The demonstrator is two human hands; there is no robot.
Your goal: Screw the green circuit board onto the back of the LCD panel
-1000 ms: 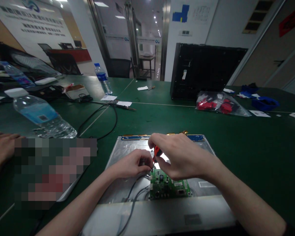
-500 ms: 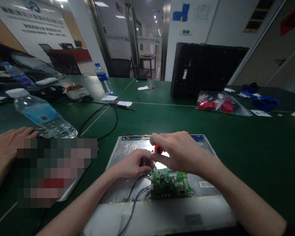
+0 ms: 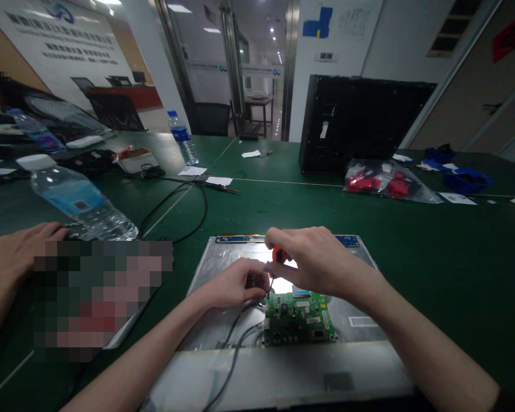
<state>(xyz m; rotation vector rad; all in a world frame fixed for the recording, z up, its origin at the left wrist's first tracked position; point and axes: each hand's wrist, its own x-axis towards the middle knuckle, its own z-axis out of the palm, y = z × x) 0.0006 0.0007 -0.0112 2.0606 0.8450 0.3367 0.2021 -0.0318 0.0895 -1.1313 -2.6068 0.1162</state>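
My right hand point(image 3: 315, 254) is closed around the red and black handle of a screwdriver point(image 3: 278, 253). Its thin shaft points down to the upper left corner of a green circuit board point(image 3: 294, 320). By that corner, the fingers of my left hand point(image 3: 237, 282) are curled together close to the screwdriver's tip; what they pinch, if anything, is hidden. The board sits on the silvery metal back of a flat display panel point(image 3: 203, 335). A blue circuit strip point(image 3: 236, 239) runs along the panel's far edge. Dark cables point(image 3: 236, 357) lie left of the board.
At left, another person's hand point(image 3: 23, 246) rests beside a large water bottle point(image 3: 79, 197). A black cable point(image 3: 203, 214) loops across the green table point(image 3: 249, 209). Farther back stand a smaller bottle point(image 3: 182, 137), a black monitor point(image 3: 363, 120) and a plastic bag point(image 3: 390, 183) with red items.
The screwdriver and my right hand have shifted very slightly, showing a little more of the shaft. My left hand stays by the board's corner. The whole view has moved slightly.
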